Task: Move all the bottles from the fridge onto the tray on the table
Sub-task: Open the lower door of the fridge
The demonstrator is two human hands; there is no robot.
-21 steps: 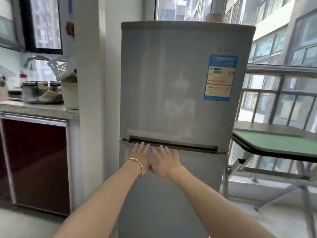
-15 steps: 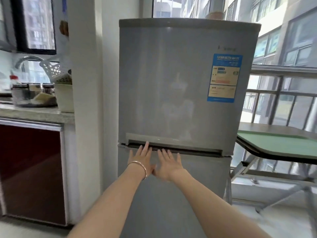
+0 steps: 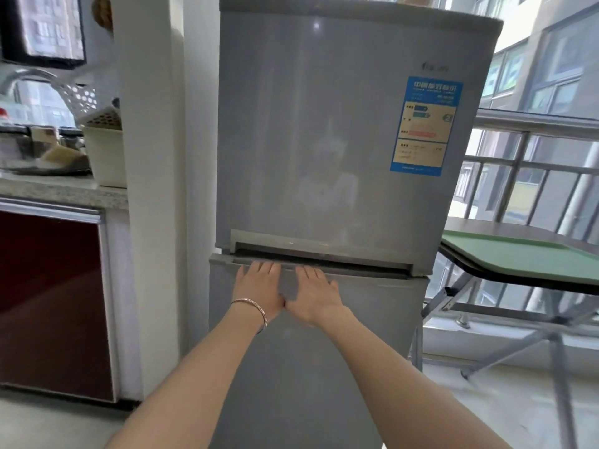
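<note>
A grey two-door fridge (image 3: 340, 140) stands straight ahead with both doors closed. No bottles show. My left hand (image 3: 259, 288), with a bracelet on the wrist, and my right hand (image 3: 312, 293) lie flat side by side on the top of the lower door (image 3: 308, 367). The fingertips of both reach into the handle groove between the two doors, so the fingertips are hidden. A green tray (image 3: 525, 257) lies on the folding table (image 3: 505, 280) to the right of the fridge.
A white pillar (image 3: 152, 189) stands just left of the fridge. Beyond it a kitchen counter (image 3: 48, 189) holds jars and a white basket over a dark red cabinet. A railing and windows run behind the table.
Both hands have slid up the lower door until the fingertips entered the handle groove. The view has moved closer to the fridge.
</note>
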